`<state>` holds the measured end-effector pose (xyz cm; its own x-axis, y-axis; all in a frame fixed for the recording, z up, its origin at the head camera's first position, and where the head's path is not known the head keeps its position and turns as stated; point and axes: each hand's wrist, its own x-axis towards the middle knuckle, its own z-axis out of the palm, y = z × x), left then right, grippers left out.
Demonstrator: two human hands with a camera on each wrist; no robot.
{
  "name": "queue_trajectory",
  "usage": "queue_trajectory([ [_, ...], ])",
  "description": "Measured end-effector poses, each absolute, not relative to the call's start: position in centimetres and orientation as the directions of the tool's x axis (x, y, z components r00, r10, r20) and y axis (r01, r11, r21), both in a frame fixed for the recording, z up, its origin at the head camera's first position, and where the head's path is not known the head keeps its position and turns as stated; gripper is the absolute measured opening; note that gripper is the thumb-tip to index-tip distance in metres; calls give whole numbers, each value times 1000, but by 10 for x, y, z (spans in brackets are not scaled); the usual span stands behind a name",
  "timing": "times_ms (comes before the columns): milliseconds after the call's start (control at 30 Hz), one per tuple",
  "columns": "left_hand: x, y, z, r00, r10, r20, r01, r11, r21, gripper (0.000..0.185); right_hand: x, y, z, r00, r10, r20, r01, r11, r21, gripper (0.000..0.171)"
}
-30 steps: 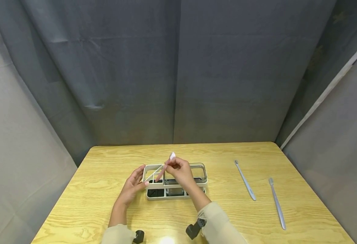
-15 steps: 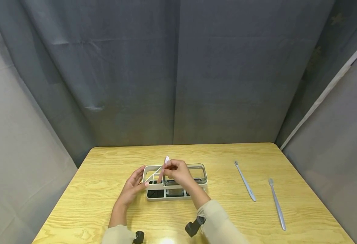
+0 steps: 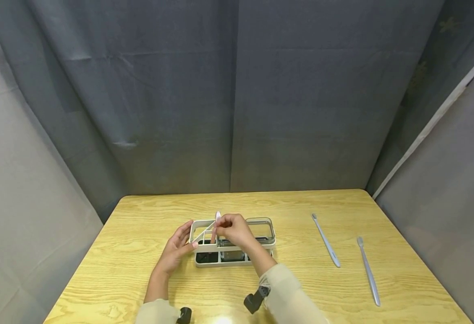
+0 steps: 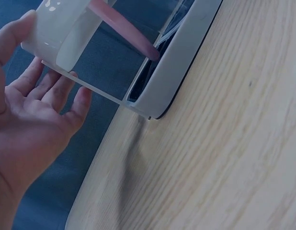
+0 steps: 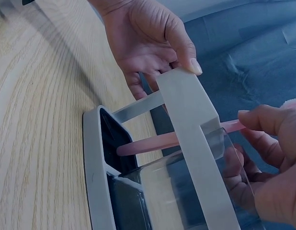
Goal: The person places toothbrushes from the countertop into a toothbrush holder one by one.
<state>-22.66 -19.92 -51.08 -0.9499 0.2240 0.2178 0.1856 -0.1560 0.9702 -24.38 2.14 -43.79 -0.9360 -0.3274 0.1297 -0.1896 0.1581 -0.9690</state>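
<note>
Slanting down into the holder [image 3: 206, 248], the pink toothbrush [image 3: 213, 236] is pinched by the right hand [image 3: 234, 229] | holder's left end is gripped by the left hand [image 3: 175, 249] | two grey toothbrushes [image 3: 326, 241] are laid at right on the table [image 3: 140, 234]

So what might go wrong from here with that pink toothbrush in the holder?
The pink toothbrush looks tilted, so it might lean over once the right hand lets go. That hand is close to the clear cup and might bump it. If the left hand shifts, the white holder could slide.
</note>
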Motion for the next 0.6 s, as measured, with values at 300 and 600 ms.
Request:
queue_trajectory([
  [300,-226,-199,-509,-947,221,233,197,-175,965,65,-246,20,-441,-940,-316,125,-192,189,-963,6],
  [600,-226,-199,-511,-944,234,232,196,-169,966,66,-245,34,-438,-936,-331,123,-149,54,-987,18],
])
